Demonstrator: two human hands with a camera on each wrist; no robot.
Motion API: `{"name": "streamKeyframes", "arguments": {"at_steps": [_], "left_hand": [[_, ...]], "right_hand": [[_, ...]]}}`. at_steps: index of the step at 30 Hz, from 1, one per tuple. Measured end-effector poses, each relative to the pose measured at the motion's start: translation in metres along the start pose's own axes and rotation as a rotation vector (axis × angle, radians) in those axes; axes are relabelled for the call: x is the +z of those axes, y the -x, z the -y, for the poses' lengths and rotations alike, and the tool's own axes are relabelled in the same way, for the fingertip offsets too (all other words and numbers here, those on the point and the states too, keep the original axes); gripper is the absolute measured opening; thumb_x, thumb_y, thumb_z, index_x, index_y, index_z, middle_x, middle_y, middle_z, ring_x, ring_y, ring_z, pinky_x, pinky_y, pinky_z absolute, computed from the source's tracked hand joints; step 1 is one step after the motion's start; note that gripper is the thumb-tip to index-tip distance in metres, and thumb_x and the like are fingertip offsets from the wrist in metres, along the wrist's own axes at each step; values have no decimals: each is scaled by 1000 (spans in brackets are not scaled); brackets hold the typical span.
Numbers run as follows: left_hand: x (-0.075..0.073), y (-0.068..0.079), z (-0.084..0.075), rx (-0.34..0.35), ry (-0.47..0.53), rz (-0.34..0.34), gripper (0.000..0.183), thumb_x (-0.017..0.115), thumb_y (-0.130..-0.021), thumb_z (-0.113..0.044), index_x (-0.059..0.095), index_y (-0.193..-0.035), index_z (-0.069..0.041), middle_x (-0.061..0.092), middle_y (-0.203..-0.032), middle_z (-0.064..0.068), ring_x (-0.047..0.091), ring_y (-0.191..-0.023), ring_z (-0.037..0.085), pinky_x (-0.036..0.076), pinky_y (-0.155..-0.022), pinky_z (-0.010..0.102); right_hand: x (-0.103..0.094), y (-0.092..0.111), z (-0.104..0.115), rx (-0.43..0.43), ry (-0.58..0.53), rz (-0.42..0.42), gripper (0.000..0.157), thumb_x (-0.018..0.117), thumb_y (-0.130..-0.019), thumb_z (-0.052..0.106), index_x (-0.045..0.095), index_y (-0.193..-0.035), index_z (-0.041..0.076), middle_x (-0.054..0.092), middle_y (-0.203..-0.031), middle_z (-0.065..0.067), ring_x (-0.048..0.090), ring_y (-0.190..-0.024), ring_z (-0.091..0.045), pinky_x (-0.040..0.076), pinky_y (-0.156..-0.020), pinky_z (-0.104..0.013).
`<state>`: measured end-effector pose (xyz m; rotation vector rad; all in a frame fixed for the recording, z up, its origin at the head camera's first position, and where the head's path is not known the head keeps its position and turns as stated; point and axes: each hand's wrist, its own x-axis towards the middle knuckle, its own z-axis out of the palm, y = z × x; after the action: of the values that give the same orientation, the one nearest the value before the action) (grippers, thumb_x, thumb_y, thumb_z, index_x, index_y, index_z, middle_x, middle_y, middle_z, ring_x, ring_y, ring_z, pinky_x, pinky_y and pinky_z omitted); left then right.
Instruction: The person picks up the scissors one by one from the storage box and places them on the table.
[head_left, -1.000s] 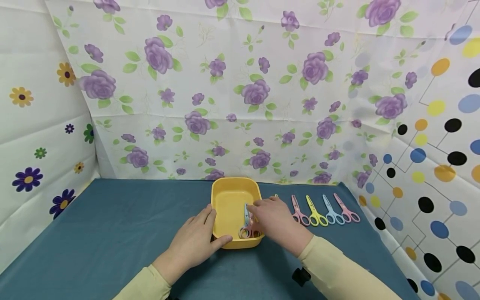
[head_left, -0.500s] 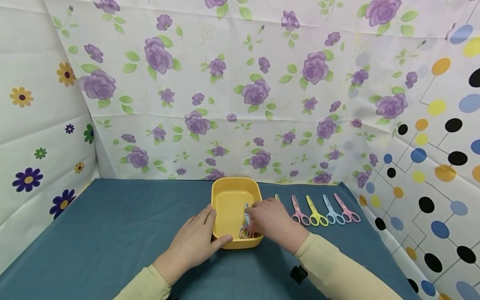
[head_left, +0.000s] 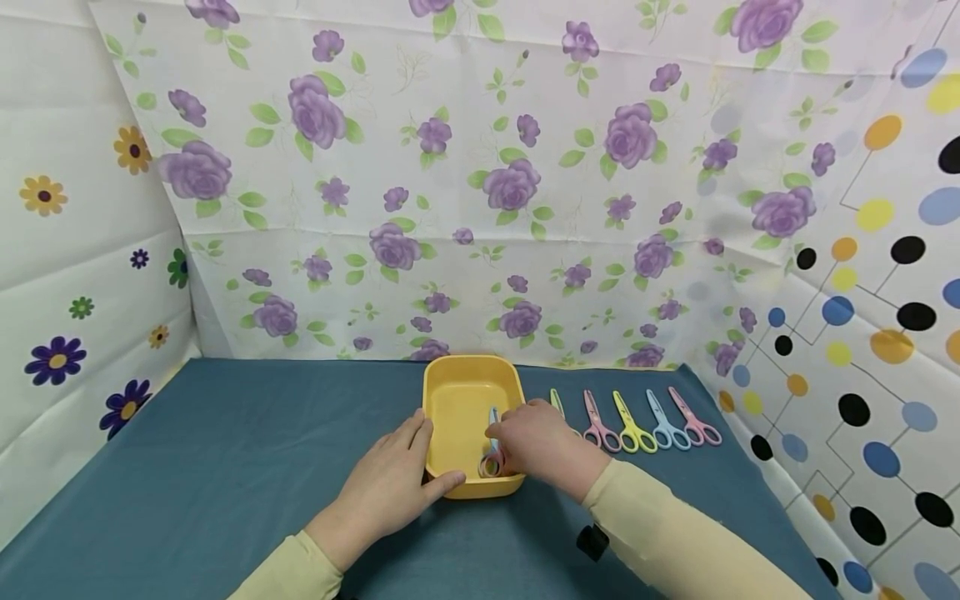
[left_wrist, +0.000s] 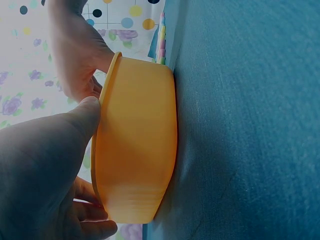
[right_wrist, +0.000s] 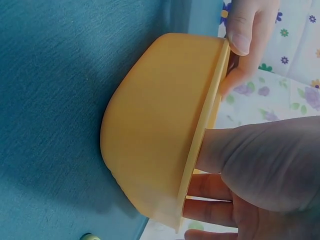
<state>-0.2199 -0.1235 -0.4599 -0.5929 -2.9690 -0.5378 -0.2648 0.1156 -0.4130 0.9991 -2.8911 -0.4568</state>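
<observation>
A yellow plastic tray [head_left: 453, 417] stands on the blue cloth. My left hand [head_left: 390, 479] lies against its near left corner, fingers straight along the left side and thumb on the near rim. In the left wrist view that thumb touches the rim. My right hand [head_left: 543, 442] reaches over the right rim into the tray, its fingertips low inside. It pinches pink scissors [head_left: 498, 458], mostly hidden under the fingers. Blue scissors [head_left: 493, 418] lie beside and partly under them, blades toward the back. In the right wrist view the tray wall hides the fingertips.
Right of the tray several scissors lie in a row: yellow-green ones [head_left: 555, 400] partly behind my hand, then pink [head_left: 601, 437], yellow [head_left: 635, 437], blue [head_left: 669, 433] and pink scissors [head_left: 701, 431]. A flowered cloth [head_left: 450, 208] hangs along the table's back edge.
My right hand has moved slightly left inside the tray, with the pink scissors shifting toward the blue ones. More of the yellow-green scissors shows. The left hand and tray have stayed put.
</observation>
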Motion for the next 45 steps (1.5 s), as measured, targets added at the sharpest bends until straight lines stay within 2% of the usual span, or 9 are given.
{"name": "streamKeyframes", "arguments": {"at_steps": [8,17,23,26,30,33,38,45], "left_hand": [[0,1,0,-5,12,10,103,63,-102,-74,44,-166,5,37,-174,24,44,-157,42,40,-125,60],[0,2,0,0,14,8,102,64,-103,-73,44,-166,5,38,-174,25,44,-157,41,40,-125,60],[0,1,0,5,11,1,102,64,-103,-73,45,-165,6,38,-173,25,45,-156,41,41,-125,60],[0,1,0,11,9,-4,102,64,-103,-72,45,-165,6,39,-173,25,45,-156,41,41,-124,60],[0,0,0,12,9,-4,101,64,-103,-72,45,-165,6,39,-173,25,45,-156,41,41,-124,60],[0,0,0,11,7,-3,101,64,-103,-72,45,-165,5,38,-173,25,45,-156,41,41,-124,60],[0,-1,1,13,0,-7,101,64,-103,-73,45,-165,5,39,-173,25,46,-155,41,41,-124,61],[0,0,1,10,6,-6,101,64,-103,-72,45,-165,5,39,-173,24,46,-155,41,41,-124,61]], "right_hand": [[-3,-1,1,-26,28,-14,26,93,-93,29,86,-118,25,77,-92,3,67,-81,-19,60,-88,-42],[-5,-4,3,19,20,84,31,94,-93,29,85,-123,25,81,-103,4,67,-91,-22,56,-101,-46],[-7,-6,6,38,-29,121,25,94,-93,24,86,-116,22,80,-96,3,64,-84,-20,55,-102,-47],[-8,-7,6,38,-42,126,22,93,-93,19,86,-114,22,79,-93,4,65,-82,-19,53,-108,-51],[-7,-8,7,35,-37,126,24,93,-93,16,86,-115,22,81,-96,4,72,-90,-19,49,-118,-57],[-5,-10,7,32,-30,119,26,94,-92,20,86,-117,23,81,-98,4,74,-93,-20,47,-120,-59],[1,-12,6,23,-44,88,26,96,-91,30,86,-114,23,80,-91,3,75,-93,-23,45,-121,-62],[6,-17,5,14,-64,76,22,95,-91,24,86,-111,24,74,-79,7,72,-94,-22,36,-127,-64]]}}
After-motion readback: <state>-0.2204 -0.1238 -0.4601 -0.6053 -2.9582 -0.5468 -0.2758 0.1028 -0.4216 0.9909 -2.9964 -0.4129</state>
